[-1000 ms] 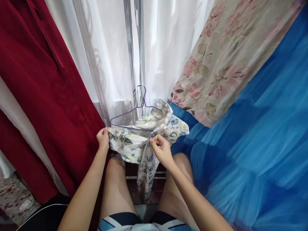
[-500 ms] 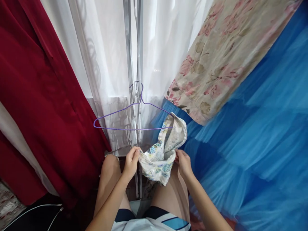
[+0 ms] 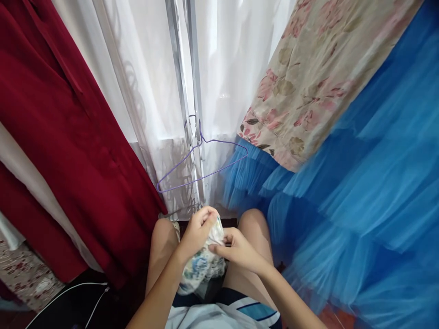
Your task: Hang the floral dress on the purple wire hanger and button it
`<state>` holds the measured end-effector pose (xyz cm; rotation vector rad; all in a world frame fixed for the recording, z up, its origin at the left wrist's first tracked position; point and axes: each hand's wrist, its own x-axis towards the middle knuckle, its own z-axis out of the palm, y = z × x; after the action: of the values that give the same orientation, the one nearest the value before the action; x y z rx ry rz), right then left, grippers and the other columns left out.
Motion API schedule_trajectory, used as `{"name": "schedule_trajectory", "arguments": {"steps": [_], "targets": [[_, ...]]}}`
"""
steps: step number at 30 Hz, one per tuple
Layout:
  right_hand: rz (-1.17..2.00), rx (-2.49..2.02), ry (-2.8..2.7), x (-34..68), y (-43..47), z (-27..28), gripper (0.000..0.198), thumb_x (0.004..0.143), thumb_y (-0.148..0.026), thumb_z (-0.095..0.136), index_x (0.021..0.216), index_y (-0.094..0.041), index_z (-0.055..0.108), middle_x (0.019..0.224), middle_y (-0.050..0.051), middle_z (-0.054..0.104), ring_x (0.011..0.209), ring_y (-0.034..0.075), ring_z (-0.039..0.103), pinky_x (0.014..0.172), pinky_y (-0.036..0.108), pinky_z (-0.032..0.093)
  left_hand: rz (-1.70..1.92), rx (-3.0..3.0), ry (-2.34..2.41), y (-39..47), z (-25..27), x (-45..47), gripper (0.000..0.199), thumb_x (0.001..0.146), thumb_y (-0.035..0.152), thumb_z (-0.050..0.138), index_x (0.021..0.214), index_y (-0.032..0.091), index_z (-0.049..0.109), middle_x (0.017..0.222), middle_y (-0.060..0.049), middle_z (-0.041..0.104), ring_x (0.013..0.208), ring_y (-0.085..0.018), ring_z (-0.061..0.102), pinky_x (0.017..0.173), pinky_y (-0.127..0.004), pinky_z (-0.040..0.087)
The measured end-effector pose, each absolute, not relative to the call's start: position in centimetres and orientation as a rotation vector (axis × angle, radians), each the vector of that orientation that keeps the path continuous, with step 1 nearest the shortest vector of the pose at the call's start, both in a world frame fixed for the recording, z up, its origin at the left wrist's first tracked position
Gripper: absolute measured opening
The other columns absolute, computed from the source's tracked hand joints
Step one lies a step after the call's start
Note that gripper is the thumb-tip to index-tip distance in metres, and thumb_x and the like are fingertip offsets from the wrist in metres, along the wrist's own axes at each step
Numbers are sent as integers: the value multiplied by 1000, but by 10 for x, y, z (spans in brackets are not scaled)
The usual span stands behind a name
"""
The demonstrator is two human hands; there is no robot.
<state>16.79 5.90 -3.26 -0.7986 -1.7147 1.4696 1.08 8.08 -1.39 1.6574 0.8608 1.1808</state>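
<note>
A small white garment with a blue and yellow floral print (image 3: 202, 269) hangs crumpled between my knees, above my lap. My left hand (image 3: 199, 228) is closed on its upper edge, thumb and fingers pinching the cloth. My right hand (image 3: 236, 246) grips the garment's right side, with the thumb pointing left across the fabric. Ahead of my hands a purple wire hanger (image 3: 206, 178) hangs bare and turned at an angle on a metal rack (image 3: 192, 87). Part of the garment's lower end is bunched and hard to make out.
Dark red fabric (image 3: 68, 137) hangs on the left, white curtains (image 3: 226, 68) behind the rack. On the right hang beige floral cloth (image 3: 291, 105) and a layered blue tulle dress (image 3: 360, 192). A black round object with a white rim (image 3: 68, 306) is at lower left.
The floral garment has come off the hanger's right end and down toward my lap, my hands drawing closer together. The hanger has swung and tilted.
</note>
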Motion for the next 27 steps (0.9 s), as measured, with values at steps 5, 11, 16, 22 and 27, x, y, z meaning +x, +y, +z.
{"name": "schedule_trajectory", "arguments": {"steps": [5, 11, 16, 22, 27], "targets": [[1084, -864, -1483, 207, 70, -22, 12, 75, -22, 63, 66, -17, 57, 61, -2, 50, 56, 12, 43, 52, 24, 33, 889, 1777, 909, 58, -59, -11, 24, 88, 37, 62, 100, 17, 58, 87, -2, 61, 79, -16, 54, 68, -23, 42], [606, -942, -1472, 243, 66, -5, 17, 78, -22, 69, 65, -19, 58, 67, 1, 59, 61, 15, 52, 55, 26, 39, 890, 1973, 1230, 49, -78, -36, 11, 80, 11, 49, 77, 17, 58, 71, 1, 54, 68, -13, 48, 64, -24, 37], [509, -975, -1214, 245, 67, -5, 7, 81, -27, 66, 79, -21, 63, 68, 0, 60, 59, 15, 53, 53, 26, 39, 932, 1996, 1223, 57, -83, -46, 20, 73, 4, 43, 77, 17, 58, 85, -2, 61, 81, -17, 54, 73, -25, 40], [16, -1289, -1257, 281, 86, -9, 16, 77, -35, 63, 82, -22, 72, 89, 6, 65, 87, 26, 57, 81, 39, 44, 880, 1844, 1209, 56, -81, -70, 11, 78, 11, 46, 76, 16, 56, 72, 1, 52, 73, -15, 49, 67, -23, 36], [1255, -1122, -1241, 258, 84, -8, 45, 87, -59, 46, 78, -21, 69, 80, 11, 72, 68, 27, 66, 61, 39, 50, 956, 1603, 1009, 38, -54, -65, 19, 92, 28, 48, 80, 16, 57, 74, 0, 51, 70, -13, 44, 63, -22, 35]]}}
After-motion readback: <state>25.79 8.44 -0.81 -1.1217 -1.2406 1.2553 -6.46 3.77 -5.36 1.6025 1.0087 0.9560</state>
